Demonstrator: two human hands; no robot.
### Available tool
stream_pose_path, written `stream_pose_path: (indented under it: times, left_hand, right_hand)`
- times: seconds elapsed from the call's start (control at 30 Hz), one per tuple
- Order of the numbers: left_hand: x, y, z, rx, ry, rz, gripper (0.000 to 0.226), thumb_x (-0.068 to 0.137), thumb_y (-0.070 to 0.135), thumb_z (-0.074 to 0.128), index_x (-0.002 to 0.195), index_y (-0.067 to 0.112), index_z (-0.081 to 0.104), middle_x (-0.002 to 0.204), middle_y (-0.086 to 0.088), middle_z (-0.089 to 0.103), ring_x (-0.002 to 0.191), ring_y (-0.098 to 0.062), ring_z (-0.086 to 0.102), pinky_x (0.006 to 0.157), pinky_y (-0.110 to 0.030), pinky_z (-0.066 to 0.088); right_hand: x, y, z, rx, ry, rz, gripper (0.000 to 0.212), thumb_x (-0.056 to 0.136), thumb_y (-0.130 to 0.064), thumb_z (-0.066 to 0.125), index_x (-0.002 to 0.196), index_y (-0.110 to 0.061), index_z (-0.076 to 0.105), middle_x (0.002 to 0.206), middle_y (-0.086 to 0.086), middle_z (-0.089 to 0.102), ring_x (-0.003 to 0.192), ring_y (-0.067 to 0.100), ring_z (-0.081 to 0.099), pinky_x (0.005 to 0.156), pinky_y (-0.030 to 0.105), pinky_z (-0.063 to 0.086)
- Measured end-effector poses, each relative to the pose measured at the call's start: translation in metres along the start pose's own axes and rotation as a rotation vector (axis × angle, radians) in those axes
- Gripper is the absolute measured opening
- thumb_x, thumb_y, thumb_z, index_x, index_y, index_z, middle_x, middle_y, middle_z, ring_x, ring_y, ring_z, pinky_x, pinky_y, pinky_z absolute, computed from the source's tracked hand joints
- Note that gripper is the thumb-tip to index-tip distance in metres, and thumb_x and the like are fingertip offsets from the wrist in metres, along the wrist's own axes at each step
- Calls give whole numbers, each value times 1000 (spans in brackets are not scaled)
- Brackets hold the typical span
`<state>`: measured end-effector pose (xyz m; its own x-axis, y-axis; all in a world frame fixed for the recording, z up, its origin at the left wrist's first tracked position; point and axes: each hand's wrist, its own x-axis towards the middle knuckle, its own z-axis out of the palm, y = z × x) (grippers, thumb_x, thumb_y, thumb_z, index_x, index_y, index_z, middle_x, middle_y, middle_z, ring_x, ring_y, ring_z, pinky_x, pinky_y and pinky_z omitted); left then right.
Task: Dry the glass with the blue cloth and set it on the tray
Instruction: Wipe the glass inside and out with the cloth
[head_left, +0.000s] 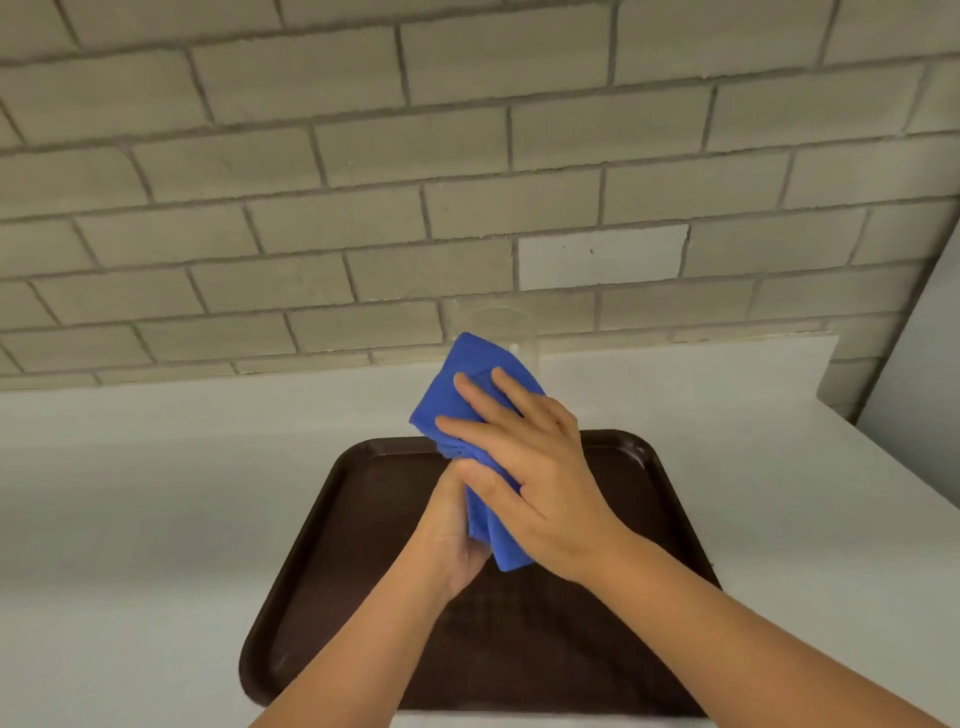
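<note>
A clear glass (501, 332) is held up above the dark brown tray (332, 525), its open rim pointing away from me toward the wall. A blue cloth (478, 395) is wrapped over most of its side, so only the upper part of the glass shows. My right hand (535, 462) lies flat on the cloth with fingers spread, pressing it against the glass. My left hand (452, 530) grips the glass's lower end from underneath, partly hidden behind the cloth and my right hand.
The tray lies on a white counter (156, 519) close to me. A grey brick wall (363, 182) rises behind the counter. At the right, the counter ends at a corner with a pale panel (919, 374).
</note>
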<state>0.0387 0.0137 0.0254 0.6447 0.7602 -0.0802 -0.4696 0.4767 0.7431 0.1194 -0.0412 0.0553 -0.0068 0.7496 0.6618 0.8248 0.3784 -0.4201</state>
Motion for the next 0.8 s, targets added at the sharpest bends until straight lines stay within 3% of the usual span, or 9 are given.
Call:
stream_pose_path:
  times: [0.07, 0.17, 0.37, 0.47, 0.53, 0.6, 0.67, 0.73, 0.8]
  left_hand:
    - [-9, 4, -2, -47, -26, 43, 20, 87, 22, 48, 106, 27, 52, 63, 8, 74, 61, -1, 70, 51, -17, 54]
    - [-14, 16, -5, -110, -125, 71, 30, 73, 34, 57, 96, 22, 72, 91, 0, 77, 86, -11, 72, 66, -27, 59]
    - [-23, 34, -5, 89, -134, 25, 46, 55, 39, 73, 93, 12, 71, 81, -13, 72, 69, -25, 69, 49, -28, 57]
    - [-22, 40, -6, 110, -150, 64, 65, 55, 38, 70, 114, 12, 61, 86, -11, 72, 69, -22, 70, 51, -29, 57]
    - [-18, 46, -8, 147, -178, 95, 50, 55, 39, 70, 101, 19, 71, 88, -6, 76, 75, -19, 72, 58, -30, 59]
    - [-15, 49, -10, 162, -163, 82, 36, 56, 39, 72, 89, 25, 75, 88, -2, 77, 79, -15, 73, 60, -28, 58]
    - [-11, 48, -13, 140, -139, 54, 35, 54, 38, 71, 87, 25, 75, 83, -2, 78, 75, -15, 73, 56, -25, 57]
    - [-10, 46, -10, 119, -148, 29, 33, 56, 36, 69, 85, 22, 76, 79, -4, 77, 72, -16, 73, 55, -25, 57]
    - [-10, 45, -7, 123, -143, 23, 42, 64, 33, 71, 103, 17, 68, 85, -5, 76, 75, -16, 73, 57, -25, 57]
  right_hand:
    - [9, 0, -3, 21, -66, -57, 41, 89, -34, 34, 124, -25, 52, 138, -21, 21, 136, -1, 2, 110, 12, -7]
    - [30, -3, -6, 129, -83, -67, 36, 89, -22, 40, 120, -17, 56, 137, -17, 26, 136, 1, 5, 111, 10, -7]
    - [70, -5, -15, 547, 203, 312, 33, 94, -18, 40, 125, -24, 49, 145, -12, 32, 137, 5, 22, 94, -7, 18]
    - [63, -9, -9, 686, 291, 516, 37, 94, -24, 37, 131, -22, 43, 136, 4, 50, 124, 16, 47, 97, 14, 39]
    - [48, -16, -1, 735, 292, 580, 36, 94, -29, 38, 128, -23, 45, 118, 7, 62, 104, 14, 61, 92, 27, 49]
    - [30, -25, 8, 784, 313, 601, 36, 93, -31, 39, 129, -27, 44, 103, -5, 65, 87, 3, 65, 80, 20, 53]
    - [14, -31, 15, 781, 303, 606, 43, 92, -33, 39, 135, -33, 34, 119, -10, 59, 104, -1, 59, 92, 19, 48]
    - [8, -35, 17, 717, 276, 589, 48, 93, -34, 36, 138, -37, 22, 145, -7, 38, 128, 4, 40, 110, 29, 34]
    - [16, -37, 11, 666, 262, 549, 49, 93, -34, 34, 139, -39, 17, 152, -8, 24, 136, 7, 28, 115, 35, 26]
